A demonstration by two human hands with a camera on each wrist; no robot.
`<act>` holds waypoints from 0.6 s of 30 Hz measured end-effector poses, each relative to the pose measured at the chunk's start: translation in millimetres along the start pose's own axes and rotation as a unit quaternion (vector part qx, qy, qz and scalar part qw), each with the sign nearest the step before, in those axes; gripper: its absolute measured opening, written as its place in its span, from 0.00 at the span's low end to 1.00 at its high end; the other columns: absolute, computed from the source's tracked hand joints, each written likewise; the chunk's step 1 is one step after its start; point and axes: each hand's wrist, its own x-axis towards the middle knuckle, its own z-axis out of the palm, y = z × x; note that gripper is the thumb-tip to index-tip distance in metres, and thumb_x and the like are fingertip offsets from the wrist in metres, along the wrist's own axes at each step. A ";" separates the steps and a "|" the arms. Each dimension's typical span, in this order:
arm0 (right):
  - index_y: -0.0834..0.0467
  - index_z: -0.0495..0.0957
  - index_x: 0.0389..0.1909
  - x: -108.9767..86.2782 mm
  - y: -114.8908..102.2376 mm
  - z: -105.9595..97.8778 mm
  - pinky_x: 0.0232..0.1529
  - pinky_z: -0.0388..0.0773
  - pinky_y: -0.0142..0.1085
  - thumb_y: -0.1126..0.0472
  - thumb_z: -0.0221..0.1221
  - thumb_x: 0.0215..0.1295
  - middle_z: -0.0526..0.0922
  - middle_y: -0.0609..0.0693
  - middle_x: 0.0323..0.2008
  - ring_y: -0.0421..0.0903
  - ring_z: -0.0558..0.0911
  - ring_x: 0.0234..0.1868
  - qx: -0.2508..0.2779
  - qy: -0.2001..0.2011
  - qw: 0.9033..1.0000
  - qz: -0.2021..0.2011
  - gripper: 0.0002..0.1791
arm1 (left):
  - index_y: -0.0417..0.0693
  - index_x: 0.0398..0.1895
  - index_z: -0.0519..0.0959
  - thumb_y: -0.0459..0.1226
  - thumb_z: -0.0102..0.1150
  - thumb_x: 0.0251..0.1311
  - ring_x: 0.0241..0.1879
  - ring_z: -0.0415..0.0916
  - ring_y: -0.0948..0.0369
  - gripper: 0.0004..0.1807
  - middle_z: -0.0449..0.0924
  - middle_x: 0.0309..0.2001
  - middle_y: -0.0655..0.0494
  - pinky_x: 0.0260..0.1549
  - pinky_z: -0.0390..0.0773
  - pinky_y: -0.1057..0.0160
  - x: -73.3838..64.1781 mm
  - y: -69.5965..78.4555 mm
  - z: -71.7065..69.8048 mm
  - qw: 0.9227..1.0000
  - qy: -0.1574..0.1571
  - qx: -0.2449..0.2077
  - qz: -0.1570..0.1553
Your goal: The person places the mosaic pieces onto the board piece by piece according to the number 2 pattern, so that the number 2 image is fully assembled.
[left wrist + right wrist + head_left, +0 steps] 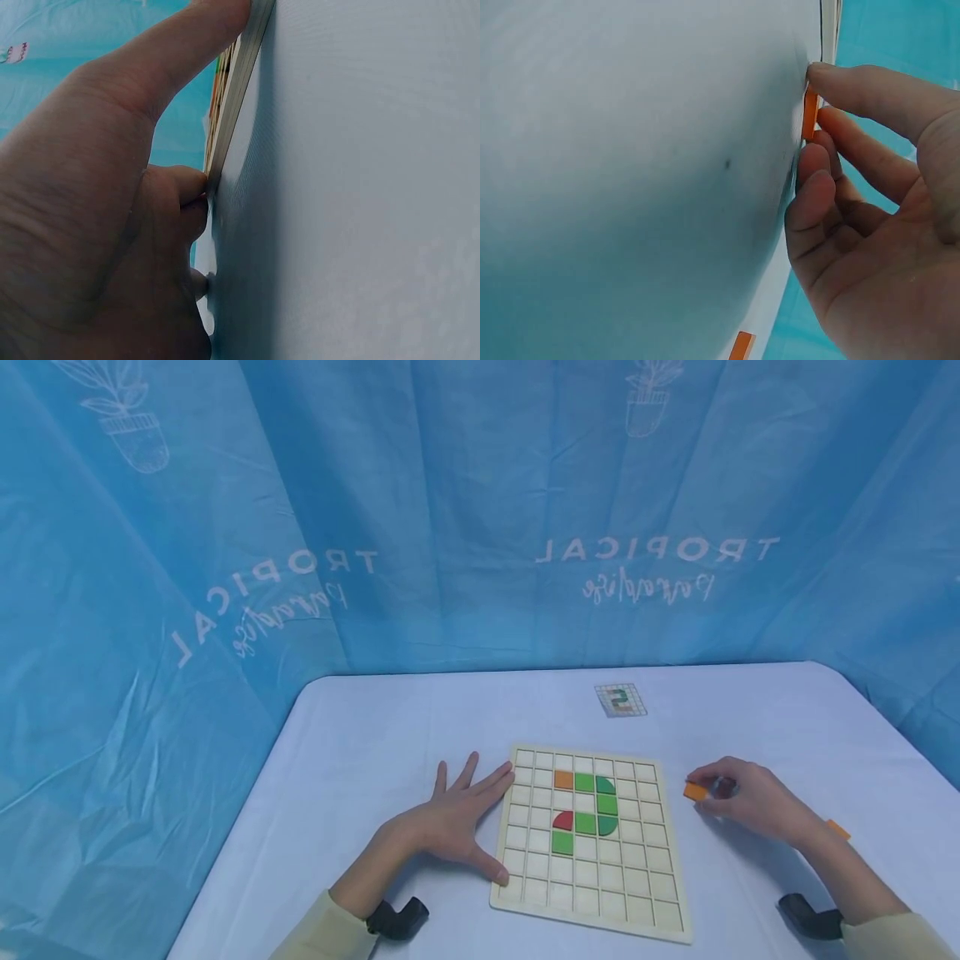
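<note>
A cream gridded wooden board (630,902) lies on the table. Green square tiles (562,842), dark green quarter-round tiles (607,826), a red quarter-round tile (563,820) and an orange square tile (563,779) sit in its cells. With fingers spread, my left hand (457,822) touches the board's left edge; the left wrist view shows the thumb (172,56) against the board's side. To the right of the board, my right hand (750,793) pinches another orange square tile (695,791) between thumb and finger, low at the tablecloth. Whether that tile touches the cloth I cannot tell.
A small card (621,700) with a printed grid pattern lies behind the board. One more orange tile (838,830) lies by the right forearm, partly hidden. Blue curtain (480,510) hangs behind the white-covered table (390,727). Black wrist mounts (401,920) sit on both wrists.
</note>
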 end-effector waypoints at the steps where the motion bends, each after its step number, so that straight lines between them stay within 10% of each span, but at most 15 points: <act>1: 0.61 0.80 0.50 0.4 0.7 0.9 0.29 0.72 0.38 0.59 0.71 0.49 0.80 0.50 0.40 0.47 0.74 0.35 -0.001 -0.001 1.000 0.001 0.25 | 0.61 0.78 0.40 0.78 0.59 0.29 0.72 0.18 0.48 0.72 0.30 0.76 0.69 0.60 0.21 0.33 -0.4 -0.2 0.4 1.000 0.001 0.001 0.001; 18: 0.58 0.83 0.49 -0.5 -1.8 -2.1 0.27 0.71 0.37 0.59 0.70 0.50 0.80 0.48 0.37 0.47 0.73 0.34 -0.006 -0.007 1.000 -0.012 0.22 | 0.62 0.78 0.39 0.78 0.59 0.29 0.72 0.17 0.49 0.72 0.28 0.75 0.71 0.60 0.21 0.34 -1.2 1.8 -1.9 1.000 -0.006 0.005 -0.006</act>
